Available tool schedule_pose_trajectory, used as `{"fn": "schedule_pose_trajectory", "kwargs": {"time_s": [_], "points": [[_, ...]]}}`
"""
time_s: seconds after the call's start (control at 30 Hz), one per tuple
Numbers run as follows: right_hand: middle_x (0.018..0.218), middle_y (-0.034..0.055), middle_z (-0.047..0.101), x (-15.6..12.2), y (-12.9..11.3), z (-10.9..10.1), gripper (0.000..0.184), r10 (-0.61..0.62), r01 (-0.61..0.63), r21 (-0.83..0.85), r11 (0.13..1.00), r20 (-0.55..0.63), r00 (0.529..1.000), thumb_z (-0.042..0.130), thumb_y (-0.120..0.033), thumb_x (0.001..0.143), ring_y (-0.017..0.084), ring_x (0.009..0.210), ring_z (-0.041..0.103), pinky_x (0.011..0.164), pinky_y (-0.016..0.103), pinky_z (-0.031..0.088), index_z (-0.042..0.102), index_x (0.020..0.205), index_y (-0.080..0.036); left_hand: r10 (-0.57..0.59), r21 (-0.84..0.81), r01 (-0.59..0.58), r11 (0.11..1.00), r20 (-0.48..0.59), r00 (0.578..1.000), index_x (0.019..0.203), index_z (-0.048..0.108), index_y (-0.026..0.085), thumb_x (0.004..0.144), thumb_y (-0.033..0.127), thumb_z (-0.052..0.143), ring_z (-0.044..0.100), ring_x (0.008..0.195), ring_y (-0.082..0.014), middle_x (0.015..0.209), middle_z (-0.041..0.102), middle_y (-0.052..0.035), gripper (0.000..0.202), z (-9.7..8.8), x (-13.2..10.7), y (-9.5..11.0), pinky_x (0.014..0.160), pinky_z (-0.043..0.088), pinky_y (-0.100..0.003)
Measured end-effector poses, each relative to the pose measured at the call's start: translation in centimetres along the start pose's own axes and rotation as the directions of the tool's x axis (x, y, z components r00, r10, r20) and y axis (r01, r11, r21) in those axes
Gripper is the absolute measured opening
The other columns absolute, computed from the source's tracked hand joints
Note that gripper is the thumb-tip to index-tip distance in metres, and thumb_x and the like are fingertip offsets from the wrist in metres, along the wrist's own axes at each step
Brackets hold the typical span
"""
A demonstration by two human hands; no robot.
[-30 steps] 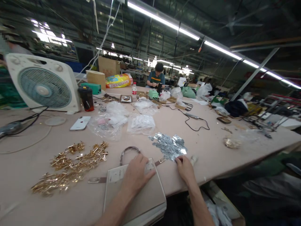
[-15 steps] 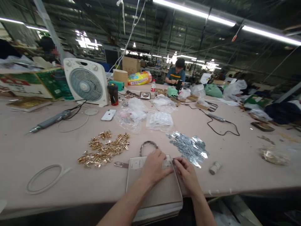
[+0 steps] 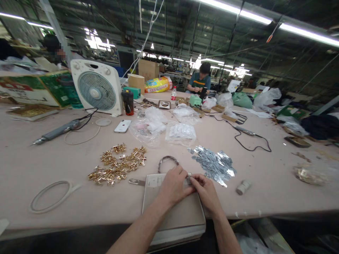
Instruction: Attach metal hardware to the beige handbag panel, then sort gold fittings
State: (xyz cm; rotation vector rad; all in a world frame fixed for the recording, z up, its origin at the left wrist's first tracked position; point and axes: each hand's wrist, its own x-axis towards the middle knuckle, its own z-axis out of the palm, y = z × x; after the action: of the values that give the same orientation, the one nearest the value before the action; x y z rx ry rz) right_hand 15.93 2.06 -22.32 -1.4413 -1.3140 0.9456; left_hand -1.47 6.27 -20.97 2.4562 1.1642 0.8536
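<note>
- The left hand [image 3: 173, 185] hides part of the bag's [image 3: 182, 211] upper panel.
- Whatever is at the right hand's [image 3: 208, 194] fingertips, over the bag's upper corner, is too small to tell.
- Both forearms [image 3: 145, 222] are cut off by the bottom edge.
- The green carton [image 3: 29, 90] is cut off at left.
- The far person's [image 3: 199, 82] handwork is too small to tell.

The right grip [image 3: 208, 192] curls close beside the palm-down left grip [image 3: 172, 186].
</note>
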Motion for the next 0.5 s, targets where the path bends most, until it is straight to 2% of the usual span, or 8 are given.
{"fn": "schedule_pose_trajectory", "kwargs": {"time_s": [0.13, 0.33, 0.5], "points": [[0.088, 0.0067, 0.076, 0.03, 0.48, 0.15, 0.037, 0.010, -0.010, -0.029, 1.000, 0.007, 1.000, 0.070, -0.055, 0.088, 0.025, 0.084, 0.069, 0.076, 0.032, 0.051, 0.074, 0.093, -0.019, -0.001, 0.018, 0.001, 1.000, 0.008, 1.000, 0.098, 0.066, 0.021, 0.081, 0.043, 0.081, 0.061, 0.099, -0.0270, 0.104, 0.062, -0.0069, 0.031, 0.10, -0.05, -0.12, 0.083, 0.051, -0.038], [0.088, 0.0063, 0.077, 0.11, 0.52, -0.06, 0.032, 0.040, -0.040, -0.044, 0.998, 0.002, 0.999, 0.070, -0.051, 0.087, 0.024, 0.083, 0.069, 0.076, 0.032, 0.051, 0.074, 0.089, -0.019, -0.010, -0.009, 0.010, 1.000, 0.019, 1.000, 0.103, 0.066, 0.021, 0.082, 0.046, 0.080, 0.062, 0.100, -0.0276, 0.106, 0.063, -0.0072, 0.035, 0.04, -0.08, -0.01, 0.086, 0.051, -0.039], [0.074, 0.0028, 0.071, 0.58, 0.45, 0.10, 0.025, 0.077, -0.079, -0.067, 0.995, -0.032, 0.997, 0.072, -0.043, 0.082, 0.020, 0.070, 0.065, 0.067, 0.030, 0.049, 0.070, 0.084, -0.019, -0.012, -0.015, 0.013, 1.000, 0.035, 0.999, 0.108, 0.065, 0.022, 0.081, 0.041, 0.081, 0.061, 0.102, -0.0275, 0.108, 0.063, -0.0067, 0.037, -0.04, -0.05, 0.02, 0.087, 0.051, -0.040]]}}
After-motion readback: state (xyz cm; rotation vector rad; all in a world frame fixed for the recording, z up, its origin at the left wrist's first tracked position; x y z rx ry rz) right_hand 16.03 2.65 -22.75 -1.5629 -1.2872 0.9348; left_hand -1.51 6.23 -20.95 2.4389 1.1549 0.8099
